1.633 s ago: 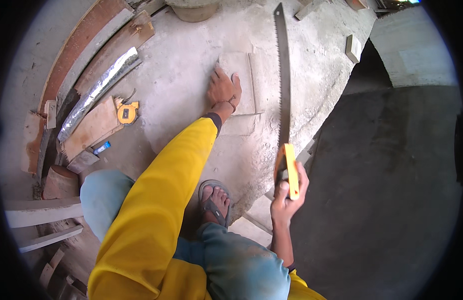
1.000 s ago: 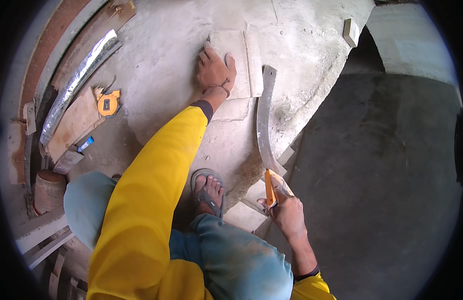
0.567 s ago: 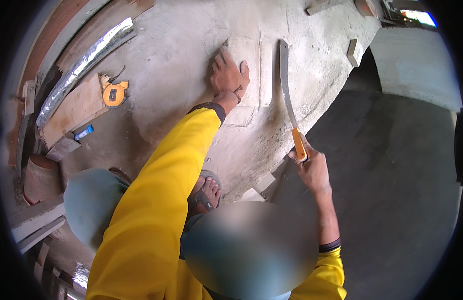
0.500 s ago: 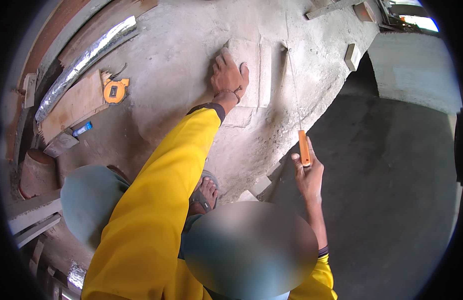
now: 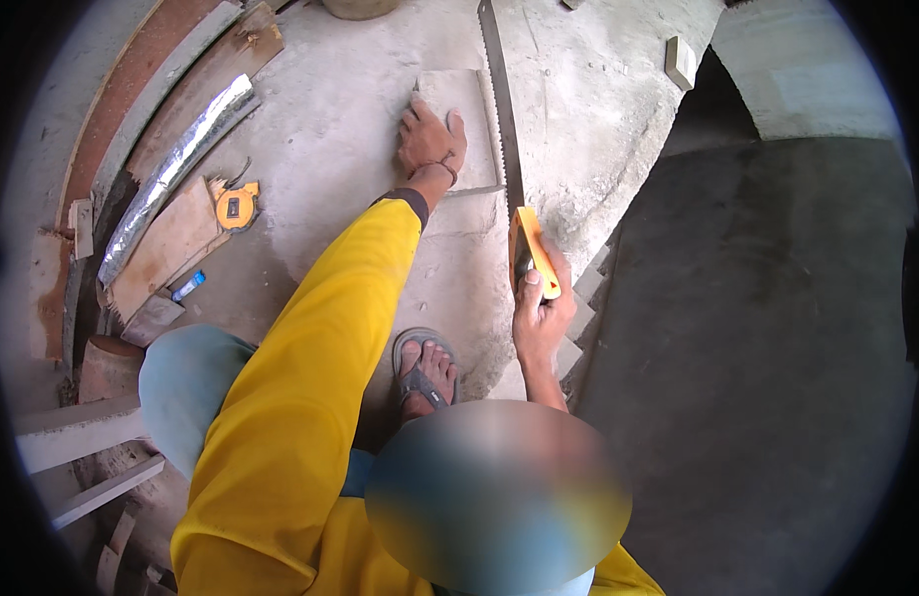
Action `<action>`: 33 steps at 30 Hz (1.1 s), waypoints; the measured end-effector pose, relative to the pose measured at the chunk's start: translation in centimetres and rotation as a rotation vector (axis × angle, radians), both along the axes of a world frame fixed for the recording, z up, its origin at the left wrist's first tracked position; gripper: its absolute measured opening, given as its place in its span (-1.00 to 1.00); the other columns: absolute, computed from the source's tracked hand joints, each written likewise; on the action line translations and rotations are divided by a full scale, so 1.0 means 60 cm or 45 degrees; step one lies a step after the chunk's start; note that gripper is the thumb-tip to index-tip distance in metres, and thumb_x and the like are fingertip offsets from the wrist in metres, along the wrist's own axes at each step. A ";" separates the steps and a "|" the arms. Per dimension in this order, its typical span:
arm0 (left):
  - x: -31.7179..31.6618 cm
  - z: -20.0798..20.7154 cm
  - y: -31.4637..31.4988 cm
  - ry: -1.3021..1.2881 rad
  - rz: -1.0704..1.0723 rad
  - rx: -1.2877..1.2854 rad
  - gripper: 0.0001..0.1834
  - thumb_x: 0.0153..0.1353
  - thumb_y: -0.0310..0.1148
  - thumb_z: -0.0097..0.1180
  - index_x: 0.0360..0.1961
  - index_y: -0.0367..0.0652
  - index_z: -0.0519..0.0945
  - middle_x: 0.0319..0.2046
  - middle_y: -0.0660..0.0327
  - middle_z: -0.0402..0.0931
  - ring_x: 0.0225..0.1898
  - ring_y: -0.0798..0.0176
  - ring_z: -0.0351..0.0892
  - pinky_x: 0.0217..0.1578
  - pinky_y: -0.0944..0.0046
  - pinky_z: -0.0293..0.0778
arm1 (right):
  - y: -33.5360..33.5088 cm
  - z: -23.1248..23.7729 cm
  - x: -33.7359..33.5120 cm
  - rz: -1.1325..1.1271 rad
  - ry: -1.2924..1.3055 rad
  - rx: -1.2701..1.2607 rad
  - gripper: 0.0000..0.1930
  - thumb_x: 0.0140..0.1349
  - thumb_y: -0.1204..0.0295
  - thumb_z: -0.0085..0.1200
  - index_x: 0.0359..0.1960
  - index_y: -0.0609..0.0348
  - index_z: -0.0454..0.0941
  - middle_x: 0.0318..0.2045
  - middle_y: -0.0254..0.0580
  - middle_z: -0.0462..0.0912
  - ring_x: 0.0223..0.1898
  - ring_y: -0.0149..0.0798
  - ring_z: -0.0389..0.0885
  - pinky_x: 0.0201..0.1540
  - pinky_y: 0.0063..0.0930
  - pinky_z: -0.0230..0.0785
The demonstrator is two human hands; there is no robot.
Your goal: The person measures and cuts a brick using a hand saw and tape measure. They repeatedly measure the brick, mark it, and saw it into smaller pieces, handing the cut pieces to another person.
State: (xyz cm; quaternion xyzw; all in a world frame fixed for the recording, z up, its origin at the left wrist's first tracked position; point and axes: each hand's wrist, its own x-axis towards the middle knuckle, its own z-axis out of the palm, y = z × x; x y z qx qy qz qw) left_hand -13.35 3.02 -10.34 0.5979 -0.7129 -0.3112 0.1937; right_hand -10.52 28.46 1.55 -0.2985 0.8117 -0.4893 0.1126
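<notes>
A pale grey flat block [image 5: 469, 99] lies on the dusty floor. My left hand [image 5: 431, 141] rests palm down on its left part, fingers and thumb apart. My right hand [image 5: 542, 320] is wrapped around the yellow-orange handle of a hand saw [image 5: 506, 119]. Its long dark blade runs away from me along the block's right side, toothed edge facing left toward the block. The blade's broad side shows, and its far end meets the top of the picture. Whether the teeth touch the block I cannot tell.
A yellow tape measure [image 5: 238, 207] sits by a wooden board [image 5: 171, 243] on the left, near a small blue tube [image 5: 188, 286] and a shiny foil-covered strip [image 5: 176, 174]. A step edge drops to a dark grey surface [image 5: 737, 348] at right. A small block [image 5: 681, 63] stands near that edge.
The saw and my right hand have moved left, up to the block's side, and the blade has turned to show its broad face. My left hand stays on the block. The view has shifted.
</notes>
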 end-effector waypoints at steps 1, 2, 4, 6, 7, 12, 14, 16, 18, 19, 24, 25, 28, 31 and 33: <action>0.000 0.001 0.000 -0.010 0.003 -0.004 -0.17 0.36 0.08 0.06 0.46 -0.21 0.13 0.21 -0.12 0.37 0.22 -0.18 0.46 0.08 -0.19 0.54 | -0.005 -0.002 -0.002 0.001 -0.074 0.011 -0.58 0.50 0.33 -0.01 0.28 0.32 0.47 0.17 0.07 0.63 0.19 -0.08 0.61 0.25 -0.30 0.39; -0.001 0.002 0.000 -0.019 0.007 -0.007 -0.17 0.36 0.08 0.05 0.46 -0.21 0.13 0.22 -0.12 0.37 0.22 -0.17 0.46 0.08 -0.20 0.54 | -0.003 -0.017 -0.006 0.001 -0.097 0.003 -0.59 0.50 0.33 0.00 0.27 0.30 0.48 0.16 0.05 0.64 0.17 -0.11 0.62 0.23 -0.31 0.40; -0.001 -0.003 0.000 -0.020 0.016 -0.019 -0.18 0.36 0.08 0.05 0.46 -0.21 0.14 0.22 -0.11 0.38 0.22 -0.17 0.47 0.08 -0.20 0.54 | 0.001 -0.034 -0.009 0.004 -0.123 -0.014 -0.60 0.49 0.34 0.00 0.26 0.28 0.50 0.14 0.04 0.65 0.15 -0.14 0.63 0.21 -0.33 0.41; -0.004 -0.005 0.001 -0.012 0.020 -0.043 -0.18 0.36 0.08 0.05 0.45 -0.20 0.14 0.22 -0.11 0.38 0.21 -0.18 0.48 0.08 -0.21 0.53 | 0.004 -0.041 -0.008 0.026 -0.047 -0.026 -0.61 0.48 0.36 0.01 0.25 0.27 0.50 0.13 0.04 0.66 0.13 -0.14 0.64 0.19 -0.33 0.42; -0.005 -0.006 0.002 -0.006 0.011 -0.029 -0.18 0.36 0.08 0.05 0.46 -0.19 0.14 0.22 -0.11 0.38 0.20 -0.18 0.49 0.08 -0.21 0.53 | 0.004 -0.040 -0.004 0.041 0.033 -0.023 -0.61 0.47 0.37 0.01 0.24 0.28 0.51 0.12 0.05 0.66 0.11 -0.14 0.65 0.18 -0.33 0.43; -0.003 -0.006 -0.005 -0.039 0.029 -0.016 -0.18 0.36 0.09 0.04 0.48 -0.15 0.13 0.23 -0.12 0.39 0.18 -0.19 0.52 0.08 -0.21 0.52 | 0.046 -0.042 0.010 0.031 0.110 0.020 -0.65 0.41 0.40 0.05 0.16 0.28 0.53 0.05 0.06 0.70 -0.06 -0.17 0.71 0.02 -0.33 0.51; -0.005 0.006 -0.004 -0.040 0.048 0.063 -0.18 0.37 0.09 0.03 0.49 -0.14 0.12 0.24 -0.13 0.39 0.17 -0.19 0.54 0.08 -0.19 0.53 | 0.094 -0.036 0.032 0.059 0.098 0.064 -0.65 0.43 0.33 0.07 0.12 0.31 0.53 -0.06 0.07 0.70 -0.16 -0.18 0.70 -0.08 -0.33 0.52; -0.006 0.014 0.007 -0.045 0.056 0.091 -0.18 0.37 0.08 0.02 0.49 -0.15 0.11 0.24 -0.15 0.41 0.15 -0.20 0.57 0.07 -0.17 0.54 | 0.151 -0.011 0.060 0.048 0.136 0.082 -0.62 0.45 0.27 0.07 0.10 0.35 0.52 -0.19 0.04 0.68 -0.31 -0.28 0.65 -0.23 -0.37 0.49; -0.005 0.017 0.006 -0.067 0.072 0.030 -0.18 0.38 0.07 0.01 0.49 -0.18 0.11 0.24 -0.17 0.43 0.11 -0.21 0.61 0.04 -0.15 0.56 | 0.186 0.020 0.086 -0.048 -0.044 0.040 -0.60 0.48 0.18 0.07 0.03 0.36 0.51 -0.29 -0.06 0.65 -0.44 -0.46 0.53 -0.34 -0.49 0.40; -0.002 0.011 0.001 -0.071 0.059 -0.038 -0.18 0.38 0.06 0.00 0.49 -0.21 0.10 0.23 -0.17 0.44 0.08 -0.22 0.62 0.03 -0.15 0.57 | 0.200 0.026 0.091 -0.079 -0.299 0.058 -0.61 0.49 0.20 0.06 0.02 0.36 0.51 -0.29 -0.04 0.65 -0.40 -0.44 0.54 -0.30 -0.49 0.41; -0.015 0.005 0.017 -0.072 -0.082 -0.067 -0.17 0.40 0.01 -0.01 0.48 -0.33 0.07 0.18 -0.19 0.49 0.01 -0.25 0.65 -0.02 -0.16 0.58 | -0.069 -0.040 -0.089 -0.093 -0.075 0.015 -0.78 0.45 0.47 -0.04 -0.02 0.32 0.57 -0.18 0.05 0.69 -0.19 -0.22 0.63 -0.08 -0.38 0.45; -0.014 0.017 0.013 -0.082 -0.102 -0.015 -0.17 0.40 0.01 -0.01 0.48 -0.33 0.07 0.17 -0.19 0.49 0.01 -0.25 0.65 -0.02 -0.17 0.58 | -0.128 -0.031 -0.120 -0.047 -0.020 -0.065 -0.79 0.45 0.46 -0.03 0.00 0.31 0.54 -0.16 0.09 0.69 -0.16 -0.18 0.65 -0.06 -0.33 0.46; -0.006 0.031 -0.002 -0.115 -0.064 0.004 -0.17 0.41 0.01 0.00 0.49 -0.32 0.07 0.16 -0.21 0.50 0.01 -0.25 0.65 -0.01 -0.18 0.57 | -0.175 -0.024 -0.103 0.027 0.020 -0.077 -0.76 0.45 0.44 0.00 0.05 0.29 0.52 -0.15 0.09 0.69 -0.15 -0.17 0.67 -0.06 -0.29 0.48; 0.000 0.035 -0.005 -0.091 -0.104 0.053 -0.17 0.43 0.00 -0.04 0.48 -0.39 0.06 0.22 -0.26 0.45 0.06 -0.33 0.61 0.10 -0.17 0.51 | -0.072 -0.023 -0.040 0.026 -0.021 0.066 -0.71 0.44 0.41 0.04 0.08 0.33 0.50 -0.17 0.11 0.69 -0.19 -0.11 0.71 -0.10 -0.26 0.51; 0.006 0.032 -0.006 -0.096 -0.112 0.050 -0.17 0.43 0.01 -0.04 0.48 -0.39 0.06 0.22 -0.27 0.44 0.05 -0.34 0.61 0.10 -0.17 0.51 | 0.051 -0.026 0.031 0.037 0.079 0.086 -0.70 0.42 0.44 0.07 0.09 0.36 0.49 -0.16 0.13 0.70 -0.21 -0.09 0.72 -0.12 -0.26 0.53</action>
